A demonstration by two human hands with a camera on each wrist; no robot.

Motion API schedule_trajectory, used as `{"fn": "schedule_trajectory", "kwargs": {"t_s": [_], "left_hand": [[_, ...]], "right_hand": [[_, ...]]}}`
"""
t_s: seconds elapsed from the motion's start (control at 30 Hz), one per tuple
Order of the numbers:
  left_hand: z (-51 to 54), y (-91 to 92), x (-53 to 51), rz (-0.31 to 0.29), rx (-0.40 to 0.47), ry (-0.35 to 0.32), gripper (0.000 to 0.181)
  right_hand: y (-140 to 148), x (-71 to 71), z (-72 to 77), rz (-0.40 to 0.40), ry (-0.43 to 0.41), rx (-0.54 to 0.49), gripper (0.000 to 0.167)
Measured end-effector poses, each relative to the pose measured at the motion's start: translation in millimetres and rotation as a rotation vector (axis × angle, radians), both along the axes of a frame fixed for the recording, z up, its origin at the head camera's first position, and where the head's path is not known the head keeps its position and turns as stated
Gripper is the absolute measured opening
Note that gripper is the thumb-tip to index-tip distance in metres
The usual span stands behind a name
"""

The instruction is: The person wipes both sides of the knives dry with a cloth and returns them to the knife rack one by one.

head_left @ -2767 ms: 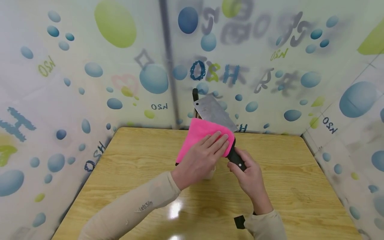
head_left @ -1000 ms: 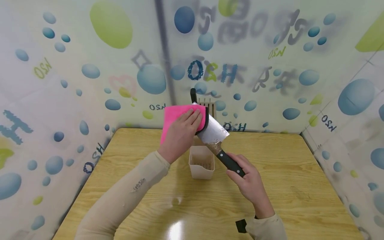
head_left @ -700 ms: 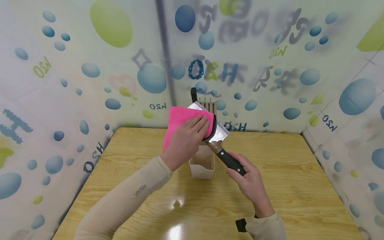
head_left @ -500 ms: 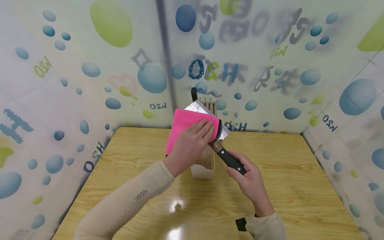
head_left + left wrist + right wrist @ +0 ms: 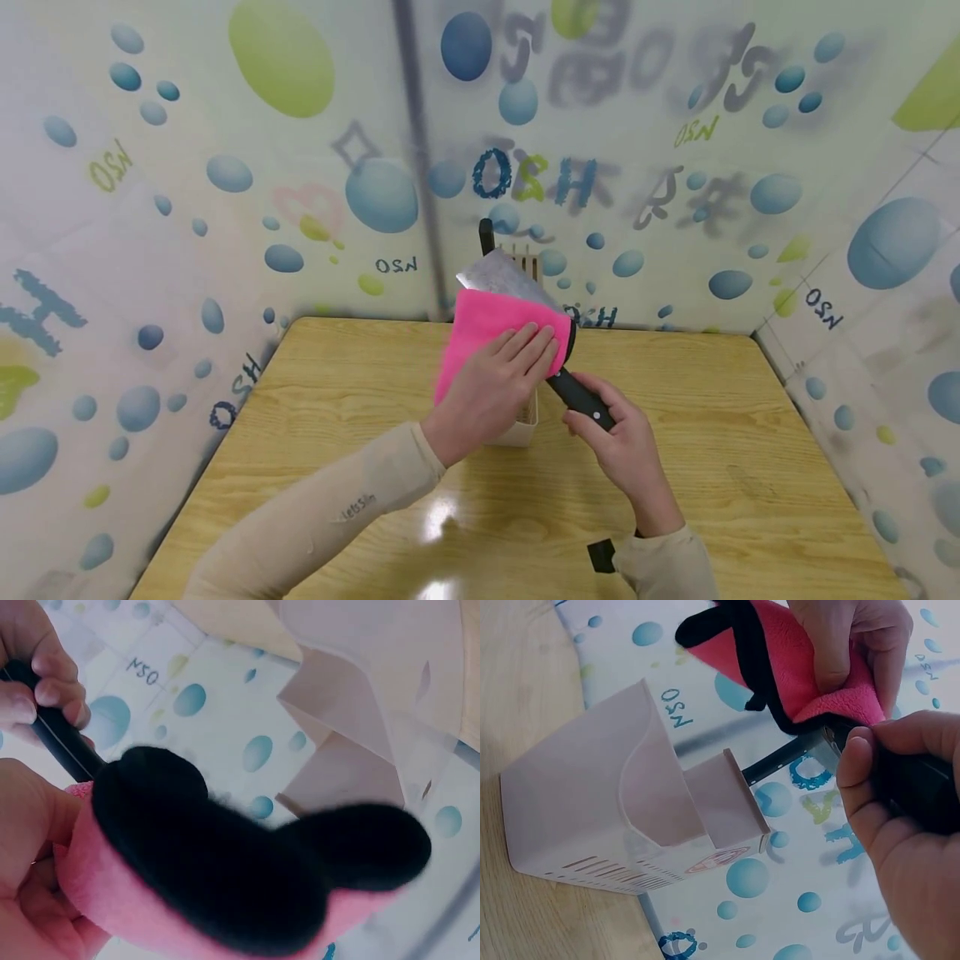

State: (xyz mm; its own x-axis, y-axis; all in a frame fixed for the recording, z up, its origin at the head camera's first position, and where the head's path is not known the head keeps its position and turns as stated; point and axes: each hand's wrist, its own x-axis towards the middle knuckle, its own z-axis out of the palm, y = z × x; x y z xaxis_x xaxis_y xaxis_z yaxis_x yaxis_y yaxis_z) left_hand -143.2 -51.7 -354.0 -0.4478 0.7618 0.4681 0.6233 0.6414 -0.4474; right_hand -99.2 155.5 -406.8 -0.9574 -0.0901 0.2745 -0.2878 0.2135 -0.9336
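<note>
My right hand (image 5: 626, 437) grips the black handle of a cleaver (image 5: 504, 275), held in the air with its blade slanting up to the left. A pink cloth (image 5: 480, 321) with black edging lies folded over the lower blade. My left hand (image 5: 491, 387) holds it there, fingers on top; in the right wrist view its thumb presses the cloth (image 5: 787, 660) from the other side. The blade's upper end shows bare past the cloth, while its part nearest the handle is covered. The black edging also fills the middle of the left wrist view.
Behind and below the hands, a pale plastic knife holder (image 5: 577, 787) stands on the wooden table (image 5: 720, 433). Another black handle (image 5: 487, 237) sticks up from its slotted back part. Patterned sheets (image 5: 645, 125) surround the table at the back and sides.
Over the last second, my left hand has slid the cloth down and right along the blade towards the handle, baring the upper blade. My right hand has stayed nearly in place.
</note>
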Motion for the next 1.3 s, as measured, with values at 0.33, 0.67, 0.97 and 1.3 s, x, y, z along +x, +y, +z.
{"fn": "schedule_trajectory", "kwargs": {"t_s": [0.33,0.67,0.97,1.3], "left_hand": [[-7.4,6.9,9.5,-0.013,-0.027,0.019,0.052],[-8.0,10.2,16.2,-0.043,-0.017,-0.006,0.054],[-10.1,10.0,16.7,-0.087,0.018,-0.015,0.055],[-9.1,3.6,6.5,-0.108,0.083,0.032,0.057]], "right_hand": [[-3,-1.8,3.5,-0.012,-0.09,-0.074,0.045],[-4,-4.9,5.2,-0.045,-0.169,-0.145,0.044],[-2,-5.7,4.6,0.065,-0.15,-0.357,0.044],[3,-5.7,1.1,0.224,-0.083,-0.496,0.029]]}}
